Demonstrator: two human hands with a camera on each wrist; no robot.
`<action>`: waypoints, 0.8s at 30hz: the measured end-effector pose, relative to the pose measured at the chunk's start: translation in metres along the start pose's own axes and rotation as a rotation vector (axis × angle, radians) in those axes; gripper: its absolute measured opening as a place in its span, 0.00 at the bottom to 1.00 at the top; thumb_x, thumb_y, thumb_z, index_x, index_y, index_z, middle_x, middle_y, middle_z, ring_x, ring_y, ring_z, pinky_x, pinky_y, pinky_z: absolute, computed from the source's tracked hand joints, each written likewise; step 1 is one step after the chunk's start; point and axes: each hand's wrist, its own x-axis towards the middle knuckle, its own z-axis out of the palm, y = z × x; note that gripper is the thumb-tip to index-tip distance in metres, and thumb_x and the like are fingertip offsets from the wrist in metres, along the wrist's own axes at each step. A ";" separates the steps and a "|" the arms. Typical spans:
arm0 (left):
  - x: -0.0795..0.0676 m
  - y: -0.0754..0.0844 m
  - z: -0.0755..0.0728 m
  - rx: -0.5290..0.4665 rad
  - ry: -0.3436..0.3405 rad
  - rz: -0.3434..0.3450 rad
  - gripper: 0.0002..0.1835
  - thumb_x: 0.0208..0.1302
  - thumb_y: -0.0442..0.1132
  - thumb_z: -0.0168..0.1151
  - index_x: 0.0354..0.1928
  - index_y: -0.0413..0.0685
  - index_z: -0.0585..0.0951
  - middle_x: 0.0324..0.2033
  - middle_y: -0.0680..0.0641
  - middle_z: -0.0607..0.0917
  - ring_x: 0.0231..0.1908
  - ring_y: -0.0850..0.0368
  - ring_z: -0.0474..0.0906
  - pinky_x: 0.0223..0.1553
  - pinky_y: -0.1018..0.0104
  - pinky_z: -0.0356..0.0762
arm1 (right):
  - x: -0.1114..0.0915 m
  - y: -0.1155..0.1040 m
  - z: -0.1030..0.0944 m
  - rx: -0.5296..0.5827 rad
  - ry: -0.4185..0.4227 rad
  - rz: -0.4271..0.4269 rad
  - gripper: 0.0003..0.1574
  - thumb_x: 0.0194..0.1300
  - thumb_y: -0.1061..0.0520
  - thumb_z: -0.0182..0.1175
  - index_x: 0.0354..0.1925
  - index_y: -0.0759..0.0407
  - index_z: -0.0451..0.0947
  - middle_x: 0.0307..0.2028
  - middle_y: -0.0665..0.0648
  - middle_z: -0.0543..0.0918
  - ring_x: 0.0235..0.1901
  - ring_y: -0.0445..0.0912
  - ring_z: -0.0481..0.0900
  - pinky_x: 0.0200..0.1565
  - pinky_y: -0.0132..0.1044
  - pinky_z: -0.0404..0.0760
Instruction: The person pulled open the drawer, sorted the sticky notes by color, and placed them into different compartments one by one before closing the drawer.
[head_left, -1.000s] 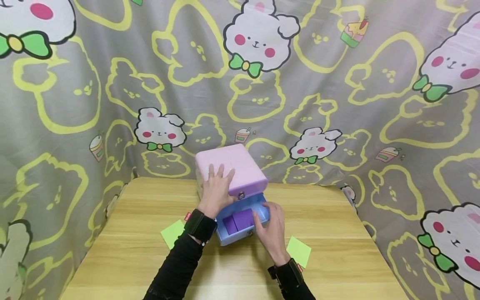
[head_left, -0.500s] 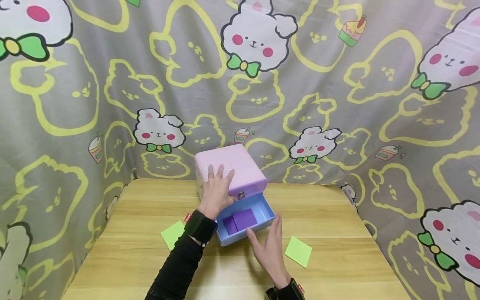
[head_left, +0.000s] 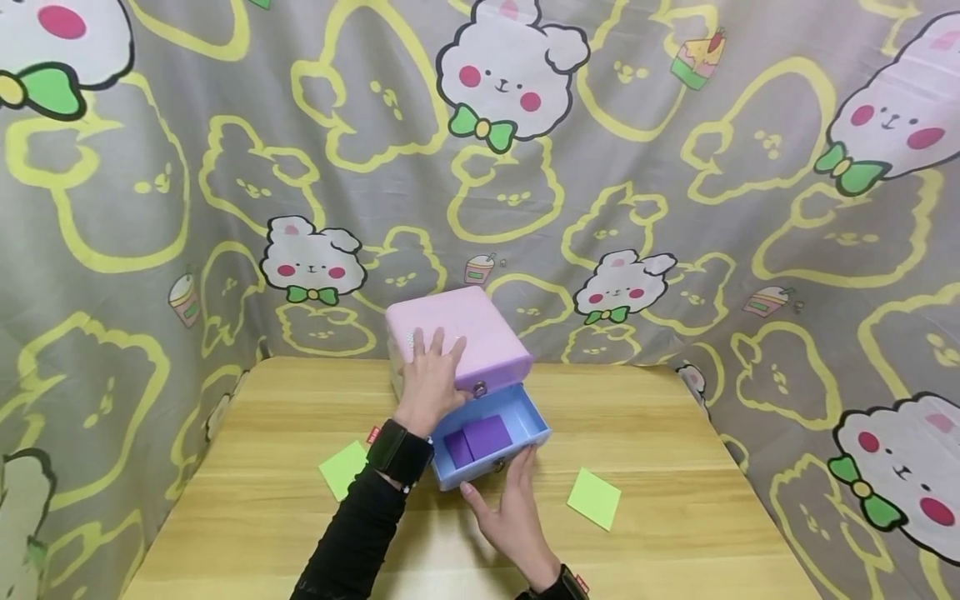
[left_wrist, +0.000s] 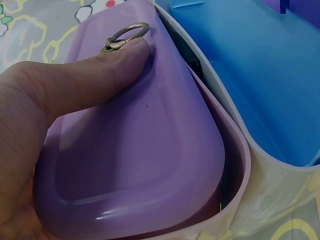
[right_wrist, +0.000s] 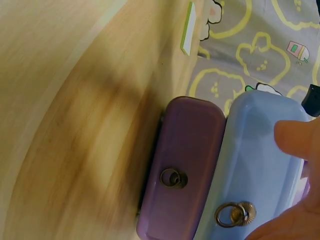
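A small drawer box with a pink top (head_left: 456,327) stands towards the back of the table. My left hand (head_left: 431,379) rests on its top with fingers spread, and the thumb lies on the purple upper drawer front (left_wrist: 135,145) beside its metal ring. Below, a light blue drawer (head_left: 531,415) is pulled out, holding two purple pieces (head_left: 486,437) of unclear kind. My right hand (head_left: 513,517) is at the blue drawer's front, fingers extended near its lower edge; contact is hard to tell. In the right wrist view, a purple lower drawer (right_wrist: 182,165) with a ring sits in line with the box.
Lime green square papers lie on the wooden table (head_left: 660,533): one left (head_left: 343,468), partly behind the left wrist, and one right (head_left: 594,498). A grey curtain (head_left: 420,192) with cartoon rabbits surrounds the table's back and sides.
My right hand has come out of the blue drawer, away from the purple pieces, and moved down and left to its front. The left hand stays on the box.
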 end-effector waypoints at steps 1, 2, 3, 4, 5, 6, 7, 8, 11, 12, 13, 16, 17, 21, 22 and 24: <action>0.000 0.000 0.000 0.002 0.002 -0.003 0.51 0.41 0.56 0.84 0.71 0.56 0.73 0.72 0.35 0.70 0.72 0.24 0.60 0.43 0.32 0.84 | 0.000 0.000 0.001 -0.005 -0.011 0.003 0.78 0.63 0.38 0.68 0.76 0.76 0.26 0.77 0.78 0.25 0.79 0.69 0.33 0.78 0.61 0.46; 0.000 0.000 0.000 0.005 0.006 -0.006 0.51 0.41 0.56 0.84 0.71 0.56 0.73 0.72 0.35 0.70 0.72 0.24 0.60 0.42 0.32 0.84 | 0.001 -0.001 0.001 -0.009 -0.020 0.002 0.77 0.64 0.38 0.68 0.76 0.77 0.25 0.77 0.78 0.25 0.79 0.69 0.32 0.78 0.61 0.45; 0.000 0.000 0.000 0.007 0.011 -0.009 0.51 0.40 0.56 0.84 0.71 0.56 0.73 0.72 0.35 0.70 0.72 0.24 0.60 0.42 0.32 0.84 | 0.002 -0.001 0.001 -0.013 -0.031 0.004 0.77 0.64 0.38 0.67 0.76 0.77 0.25 0.76 0.78 0.24 0.79 0.69 0.31 0.78 0.61 0.44; 0.000 0.000 0.001 0.009 0.017 -0.009 0.51 0.40 0.56 0.84 0.71 0.56 0.73 0.72 0.36 0.70 0.72 0.24 0.61 0.42 0.32 0.84 | 0.003 -0.001 0.001 -0.012 -0.033 -0.001 0.76 0.65 0.38 0.67 0.75 0.78 0.25 0.76 0.78 0.24 0.79 0.69 0.31 0.78 0.61 0.44; 0.001 0.000 0.001 0.009 0.018 -0.009 0.51 0.41 0.56 0.84 0.71 0.56 0.73 0.72 0.36 0.70 0.72 0.24 0.60 0.42 0.32 0.84 | 0.004 -0.002 0.001 -0.010 -0.034 -0.004 0.76 0.65 0.39 0.67 0.75 0.78 0.25 0.76 0.78 0.23 0.79 0.69 0.30 0.78 0.61 0.44; 0.001 0.000 0.001 0.006 0.022 -0.006 0.51 0.41 0.56 0.84 0.71 0.56 0.73 0.72 0.35 0.70 0.72 0.24 0.60 0.42 0.32 0.84 | 0.004 -0.002 0.001 -0.010 -0.033 -0.005 0.75 0.65 0.40 0.67 0.75 0.79 0.25 0.76 0.79 0.23 0.79 0.70 0.30 0.78 0.61 0.44; 0.001 0.000 0.002 0.003 0.024 -0.002 0.51 0.41 0.56 0.84 0.71 0.56 0.73 0.72 0.35 0.70 0.72 0.24 0.61 0.42 0.32 0.84 | 0.005 -0.002 0.000 -0.010 -0.034 -0.007 0.75 0.65 0.40 0.67 0.75 0.79 0.25 0.76 0.79 0.23 0.79 0.70 0.30 0.78 0.62 0.44; 0.000 0.000 0.002 -0.002 0.025 0.001 0.51 0.41 0.56 0.84 0.70 0.55 0.73 0.72 0.35 0.70 0.72 0.24 0.61 0.41 0.31 0.84 | 0.006 -0.002 0.000 -0.010 -0.033 -0.006 0.75 0.65 0.41 0.67 0.75 0.79 0.25 0.76 0.79 0.23 0.79 0.70 0.30 0.78 0.63 0.44; 0.000 0.001 0.003 -0.002 0.021 0.002 0.50 0.42 0.56 0.84 0.71 0.55 0.73 0.72 0.35 0.70 0.72 0.24 0.60 0.41 0.31 0.84 | 0.007 -0.002 0.000 -0.014 -0.041 0.000 0.75 0.66 0.42 0.67 0.75 0.78 0.24 0.76 0.79 0.22 0.79 0.70 0.30 0.78 0.63 0.43; -0.001 0.001 0.003 -0.001 0.018 0.001 0.50 0.42 0.56 0.84 0.71 0.56 0.73 0.72 0.36 0.70 0.72 0.24 0.60 0.42 0.31 0.84 | 0.008 -0.002 0.000 -0.016 -0.042 -0.001 0.75 0.66 0.42 0.67 0.75 0.79 0.24 0.75 0.79 0.22 0.78 0.70 0.29 0.78 0.63 0.43; -0.001 0.001 0.002 0.001 0.015 -0.001 0.50 0.42 0.56 0.84 0.71 0.56 0.73 0.72 0.36 0.70 0.72 0.24 0.60 0.42 0.31 0.84 | 0.010 -0.002 0.001 -0.017 -0.040 -0.006 0.75 0.66 0.43 0.67 0.75 0.79 0.24 0.75 0.80 0.22 0.78 0.70 0.29 0.78 0.63 0.43; -0.001 0.001 0.001 0.013 0.002 -0.011 0.51 0.43 0.56 0.83 0.72 0.57 0.72 0.73 0.36 0.69 0.73 0.24 0.59 0.43 0.31 0.84 | 0.014 -0.003 0.005 -0.019 -0.020 -0.037 0.75 0.65 0.43 0.67 0.74 0.80 0.24 0.75 0.81 0.23 0.78 0.71 0.30 0.78 0.62 0.44; -0.001 0.001 0.001 0.013 -0.002 -0.014 0.51 0.43 0.56 0.83 0.72 0.57 0.72 0.73 0.36 0.69 0.73 0.24 0.59 0.43 0.30 0.83 | 0.016 -0.003 0.006 -0.021 -0.012 -0.049 0.75 0.65 0.42 0.67 0.74 0.80 0.25 0.75 0.81 0.23 0.78 0.71 0.31 0.78 0.62 0.44; 0.000 0.001 0.000 0.006 -0.010 -0.018 0.51 0.43 0.55 0.83 0.72 0.57 0.71 0.74 0.36 0.68 0.73 0.24 0.58 0.44 0.28 0.82 | 0.022 -0.005 0.010 -0.021 0.019 -0.091 0.75 0.65 0.42 0.68 0.74 0.83 0.27 0.74 0.85 0.27 0.78 0.74 0.34 0.77 0.65 0.46; 0.000 0.001 0.000 0.003 -0.011 -0.016 0.51 0.43 0.55 0.83 0.72 0.57 0.72 0.74 0.36 0.68 0.73 0.24 0.58 0.44 0.28 0.82 | 0.024 -0.006 0.010 -0.023 0.019 -0.092 0.74 0.65 0.42 0.68 0.74 0.84 0.28 0.74 0.85 0.27 0.77 0.74 0.34 0.77 0.65 0.45; 0.000 0.002 0.000 -0.002 -0.011 -0.011 0.51 0.43 0.55 0.83 0.72 0.56 0.72 0.74 0.36 0.68 0.73 0.24 0.58 0.44 0.28 0.82 | 0.027 -0.006 0.012 -0.022 0.014 -0.089 0.73 0.66 0.43 0.67 0.73 0.84 0.29 0.74 0.86 0.28 0.77 0.75 0.35 0.77 0.66 0.45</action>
